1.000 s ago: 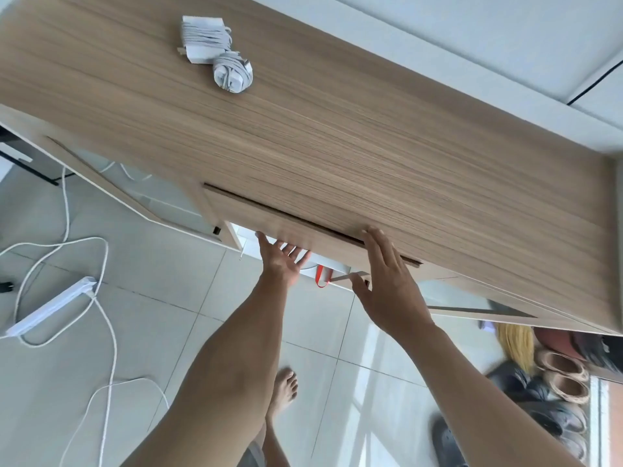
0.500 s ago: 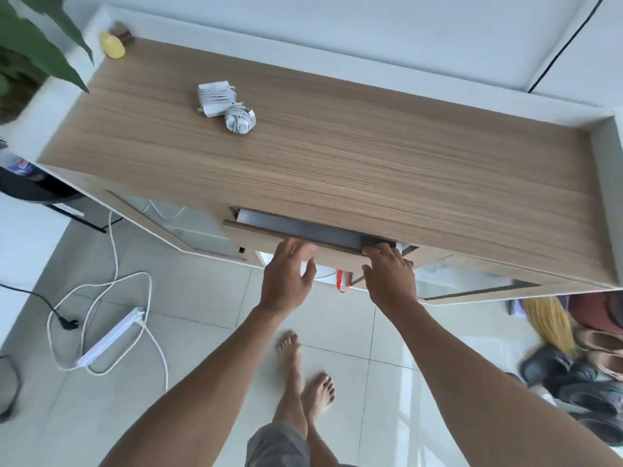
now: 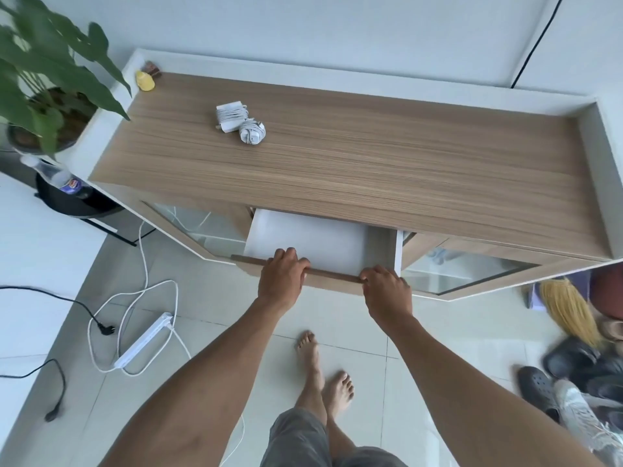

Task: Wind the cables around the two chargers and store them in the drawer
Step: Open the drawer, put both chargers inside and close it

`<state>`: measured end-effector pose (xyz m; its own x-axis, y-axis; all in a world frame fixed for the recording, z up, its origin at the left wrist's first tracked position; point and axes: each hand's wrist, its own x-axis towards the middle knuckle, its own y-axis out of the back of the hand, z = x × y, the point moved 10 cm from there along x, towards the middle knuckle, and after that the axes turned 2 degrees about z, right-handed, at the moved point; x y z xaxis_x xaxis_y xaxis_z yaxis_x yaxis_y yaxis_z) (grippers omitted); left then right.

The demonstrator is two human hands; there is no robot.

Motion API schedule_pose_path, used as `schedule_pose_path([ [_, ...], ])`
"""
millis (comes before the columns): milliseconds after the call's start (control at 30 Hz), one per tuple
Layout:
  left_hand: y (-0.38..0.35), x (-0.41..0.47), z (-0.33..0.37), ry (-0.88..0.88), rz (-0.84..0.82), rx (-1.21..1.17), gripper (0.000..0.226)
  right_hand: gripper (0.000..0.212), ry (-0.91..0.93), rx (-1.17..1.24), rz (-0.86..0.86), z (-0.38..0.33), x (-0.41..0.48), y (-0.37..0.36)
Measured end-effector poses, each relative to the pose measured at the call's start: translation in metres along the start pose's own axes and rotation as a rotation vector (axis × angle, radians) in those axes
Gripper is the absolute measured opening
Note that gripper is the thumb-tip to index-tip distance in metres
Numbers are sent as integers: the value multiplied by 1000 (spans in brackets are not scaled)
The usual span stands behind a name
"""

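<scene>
Drawer [image 3: 303, 244] stands partly out with the left hand [image 3: 283, 278] and right hand [image 3: 386, 291] each clenched over its front lip, so pull both sides evenly and straight to avoid racking, while the two cable-wound chargers [image 3: 236, 117] lie touching each other on the cabinet top [image 3: 371, 163] behind.

No words or numbers can be read anywhere here. The nearest thing to a sign is the label [image 3: 71, 185] on the plastic bottle [image 3: 59, 178] lying on the dark stand [image 3: 67, 203] left of the cabinet [image 3: 337, 170]: blue with a red and white patch, its lettering too blurred to make out.
</scene>
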<state>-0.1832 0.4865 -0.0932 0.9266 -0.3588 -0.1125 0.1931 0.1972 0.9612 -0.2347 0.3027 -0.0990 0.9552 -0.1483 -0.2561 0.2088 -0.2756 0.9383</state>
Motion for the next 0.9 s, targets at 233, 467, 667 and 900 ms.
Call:
schedule_pose_path([
  [233, -16, -34, 2, -33, -146, 16, 21, 28, 20, -3, -45, -2, -38, -18],
  [467, -19, -51, 1, -10, -208, 4, 21, 33, 32, 1, -108, -4, -56, -24],
  [667, -9, -49, 5, 66, -255, -34, 18, 27, 35, 52, -225, -6, -49, -14],
  [900, 39, -23, -2, 104, -188, -53, 16, 25, 151, 19, -229, -46, -20, 24],
])
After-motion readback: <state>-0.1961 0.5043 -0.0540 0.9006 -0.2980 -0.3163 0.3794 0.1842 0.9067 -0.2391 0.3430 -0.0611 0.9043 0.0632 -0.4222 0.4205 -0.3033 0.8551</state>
